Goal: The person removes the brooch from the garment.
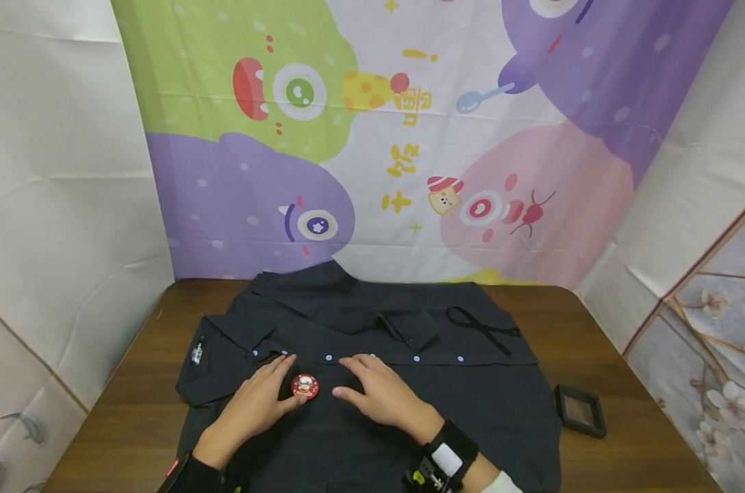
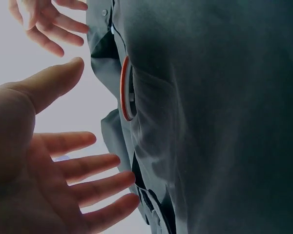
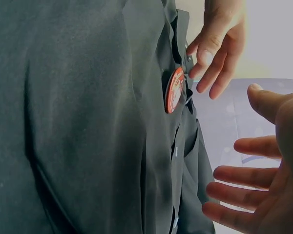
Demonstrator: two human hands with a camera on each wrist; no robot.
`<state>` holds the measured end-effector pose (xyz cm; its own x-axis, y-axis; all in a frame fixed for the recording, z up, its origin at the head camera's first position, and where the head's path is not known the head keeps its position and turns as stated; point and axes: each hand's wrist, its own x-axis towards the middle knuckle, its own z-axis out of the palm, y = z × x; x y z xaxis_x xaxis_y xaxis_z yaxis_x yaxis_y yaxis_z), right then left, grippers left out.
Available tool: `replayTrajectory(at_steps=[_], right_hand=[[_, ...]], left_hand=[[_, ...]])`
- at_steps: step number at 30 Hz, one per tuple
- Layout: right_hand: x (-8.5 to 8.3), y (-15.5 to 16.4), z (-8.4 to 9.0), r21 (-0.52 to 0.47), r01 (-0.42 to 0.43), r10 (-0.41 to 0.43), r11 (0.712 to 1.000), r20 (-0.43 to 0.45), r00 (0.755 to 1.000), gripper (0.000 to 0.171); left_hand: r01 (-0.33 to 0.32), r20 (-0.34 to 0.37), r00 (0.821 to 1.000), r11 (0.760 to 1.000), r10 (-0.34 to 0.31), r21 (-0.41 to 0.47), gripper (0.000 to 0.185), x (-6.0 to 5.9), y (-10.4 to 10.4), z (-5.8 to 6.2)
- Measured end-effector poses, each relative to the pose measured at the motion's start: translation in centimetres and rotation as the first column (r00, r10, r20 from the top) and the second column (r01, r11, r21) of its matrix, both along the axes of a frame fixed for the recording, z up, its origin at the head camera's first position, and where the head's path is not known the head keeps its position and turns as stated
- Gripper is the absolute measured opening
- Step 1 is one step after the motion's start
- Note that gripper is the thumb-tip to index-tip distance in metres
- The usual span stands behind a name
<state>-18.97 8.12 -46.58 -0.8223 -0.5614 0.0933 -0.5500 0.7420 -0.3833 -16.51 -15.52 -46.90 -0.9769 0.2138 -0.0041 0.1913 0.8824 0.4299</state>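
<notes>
A dark grey, button-front cotton shirt (image 1: 372,356) lies spread flat across the brown wooden tabletop (image 1: 625,383), its collar toward the backdrop and its row of small pale buttons (image 1: 329,358) running left to right across the middle. At the shirt's left edge a small white label (image 1: 196,354) shows on the cloth.

The left hand (image 1: 258,400) rests flat on the shirt left of centre, fingers straight and loosely spread, gripping nothing; its thumb reaches toward the badge and lies just beside it, though whether it touches cannot be told from the head view. In the left wrist view the same hand (image 2: 49,165) shows an open palm with fingers apart, hovering close to the cloth.

Just right of that hand sits a round red pin badge with a small cartoon picture on its face (image 1: 305,386), lying on the shirt below the button row, between the two hands. In the wrist views it shows edge-on as a red rim against the dark fabric (image 2: 124,87) (image 3: 175,90).

The right hand (image 1: 381,390) lies on the shirt just right of the badge, palm down, fingers straight and fanned out, holding nothing; a black wrist strap with a white patch (image 1: 449,457) sits behind it.

Farther right, a thin black ribbon loop (image 1: 483,327) lies on the shirt's upper right part. Past the shirt's right hem, a small black rectangular frame-like tray (image 1: 580,409) rests on the bare tabletop, well apart from both hands.
</notes>
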Motion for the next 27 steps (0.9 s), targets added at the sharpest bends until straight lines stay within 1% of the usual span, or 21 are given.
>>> replayTrajectory(at_steps=[3,6,17,27], right_hand=[[-0.1,-0.2,0.0,0.003,-0.012,0.012,1.0,0.0,1.0,0.056],[-0.1,-0.3,0.0,0.0,-0.02,0.02,1.0,0.001,1.0,0.055],[-0.1,-0.9,0.2,-0.03,-0.02,0.02,0.999,-0.003,1.0,0.055],[-0.1,-1.5,0.0,-0.016,-0.027,0.028,0.999,0.044,0.999,0.057]], left_hand=[[-0.002,0.007,1.0,1.0,0.002,-0.003,0.074,0.0,0.0,0.1],[-0.002,-0.002,1.0,1.0,0.002,-0.005,0.073,0.0,-0.1,0.0],[0.0,-0.02,1.0,1.0,0.0,-0.009,0.072,0.0,-0.2,-0.1],[-0.002,-0.021,1.0,1.0,0.002,-0.013,0.069,0.1,-0.4,-0.1]])
